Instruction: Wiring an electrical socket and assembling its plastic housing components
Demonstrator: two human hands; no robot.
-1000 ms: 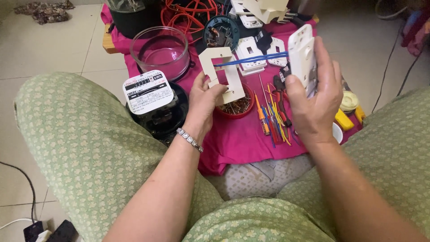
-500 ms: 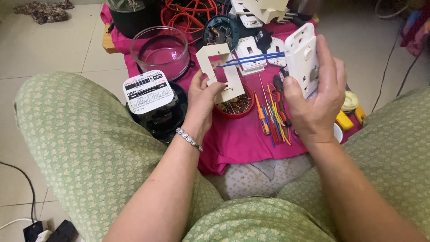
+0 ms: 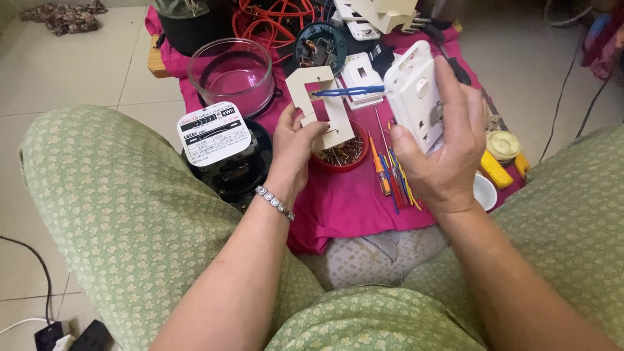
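Your left hand (image 3: 294,148) grips the cream frame plate (image 3: 320,106) by its lower left edge, upright above the pink cloth (image 3: 351,201); your right hand (image 3: 437,153) clasps the white switch plate (image 3: 414,97) at 3 o'clock from the frame; a blue wire (image 3: 348,91) spans the two pieces. Just below the frame, at 6 o'clock, the red dish (image 3: 343,155) holds small screws, partly hidden by the frame; the clear glass bowl (image 3: 231,75) at 10 o'clock appears empty; a small white cup (image 3: 484,192) sits at 4 o'clock beside your right wrist, contents unclear. Electricity meter (image 3: 221,146) rests at 8 o'clock, touching your left thigh; screwdrivers (image 3: 393,179) lie beneath your right hand.
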